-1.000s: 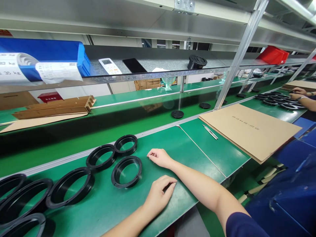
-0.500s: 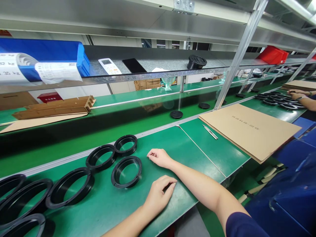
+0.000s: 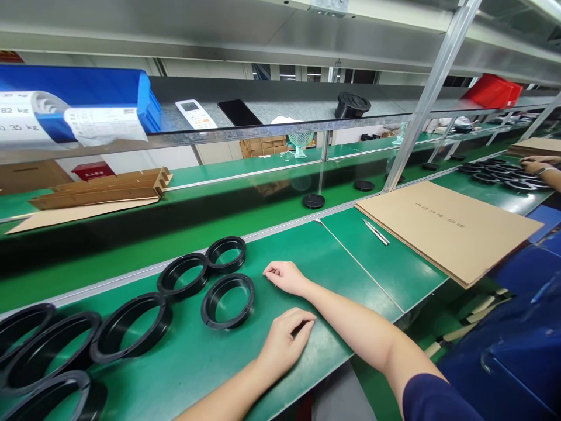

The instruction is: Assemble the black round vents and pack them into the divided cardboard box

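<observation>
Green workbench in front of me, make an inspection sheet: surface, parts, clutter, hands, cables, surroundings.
Surface: green tabletop, pale seam across it.
Parts: seven black rings at left, some cut off.
Clutter: slim metallic tool beside a cardboard stack; remote and phone on the shelf.
Hands: left hand and right hand apart from the rings, fingers curled, nothing seen held.
Cables: nothing seen on the tabletop.
Surroundings: blue bin, red bin, co-worker's hand.
</observation>
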### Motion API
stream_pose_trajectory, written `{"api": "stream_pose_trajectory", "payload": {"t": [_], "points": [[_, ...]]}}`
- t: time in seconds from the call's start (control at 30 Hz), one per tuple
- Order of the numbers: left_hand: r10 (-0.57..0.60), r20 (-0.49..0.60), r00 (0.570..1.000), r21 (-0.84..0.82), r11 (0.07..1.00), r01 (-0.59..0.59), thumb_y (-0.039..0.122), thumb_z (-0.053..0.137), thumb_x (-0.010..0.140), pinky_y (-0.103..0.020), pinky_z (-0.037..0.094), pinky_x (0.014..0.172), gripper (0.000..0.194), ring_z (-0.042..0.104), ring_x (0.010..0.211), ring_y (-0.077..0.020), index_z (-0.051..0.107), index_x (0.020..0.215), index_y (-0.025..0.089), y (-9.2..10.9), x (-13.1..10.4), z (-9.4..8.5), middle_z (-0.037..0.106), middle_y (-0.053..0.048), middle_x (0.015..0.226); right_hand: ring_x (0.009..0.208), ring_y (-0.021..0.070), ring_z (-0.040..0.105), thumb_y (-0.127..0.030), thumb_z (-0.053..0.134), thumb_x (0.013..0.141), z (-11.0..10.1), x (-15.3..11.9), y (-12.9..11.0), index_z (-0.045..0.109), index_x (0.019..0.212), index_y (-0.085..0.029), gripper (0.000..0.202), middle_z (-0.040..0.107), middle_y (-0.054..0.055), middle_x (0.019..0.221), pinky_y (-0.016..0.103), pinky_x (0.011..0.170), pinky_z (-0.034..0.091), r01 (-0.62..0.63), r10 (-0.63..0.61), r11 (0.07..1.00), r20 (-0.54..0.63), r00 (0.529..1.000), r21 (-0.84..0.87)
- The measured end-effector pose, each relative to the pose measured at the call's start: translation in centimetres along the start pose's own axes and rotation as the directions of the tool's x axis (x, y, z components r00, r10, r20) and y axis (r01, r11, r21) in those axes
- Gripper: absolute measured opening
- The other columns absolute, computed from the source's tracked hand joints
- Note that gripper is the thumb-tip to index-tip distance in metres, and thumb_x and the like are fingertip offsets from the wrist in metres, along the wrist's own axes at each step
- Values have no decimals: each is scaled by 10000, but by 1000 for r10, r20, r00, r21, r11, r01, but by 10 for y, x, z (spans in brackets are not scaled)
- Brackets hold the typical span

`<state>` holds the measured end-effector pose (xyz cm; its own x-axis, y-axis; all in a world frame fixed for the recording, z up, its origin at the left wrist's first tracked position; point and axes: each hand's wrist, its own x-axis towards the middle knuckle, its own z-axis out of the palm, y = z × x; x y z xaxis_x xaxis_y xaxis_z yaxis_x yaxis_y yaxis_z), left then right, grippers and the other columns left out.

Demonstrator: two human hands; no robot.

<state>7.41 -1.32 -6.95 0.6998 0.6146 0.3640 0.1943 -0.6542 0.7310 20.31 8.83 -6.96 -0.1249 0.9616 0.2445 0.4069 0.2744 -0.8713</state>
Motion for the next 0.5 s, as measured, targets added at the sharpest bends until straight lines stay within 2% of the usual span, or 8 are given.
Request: {"api": "stream_pose_trajectory", "payload": {"t": [0.5], "points": [[6, -21, 1000, 5, 1000, -5, 218, 561, 976, -271, 527, 807, 180, 705, 870, -175, 737, 1016, 220, 0, -1, 2, 749, -27, 950, 736, 141, 666, -160, 619, 924, -2, -4, -4, 744, 943, -175, 127, 740, 16, 833, 233, 716, 494, 17, -17, 1000, 12, 1000, 5]]}}
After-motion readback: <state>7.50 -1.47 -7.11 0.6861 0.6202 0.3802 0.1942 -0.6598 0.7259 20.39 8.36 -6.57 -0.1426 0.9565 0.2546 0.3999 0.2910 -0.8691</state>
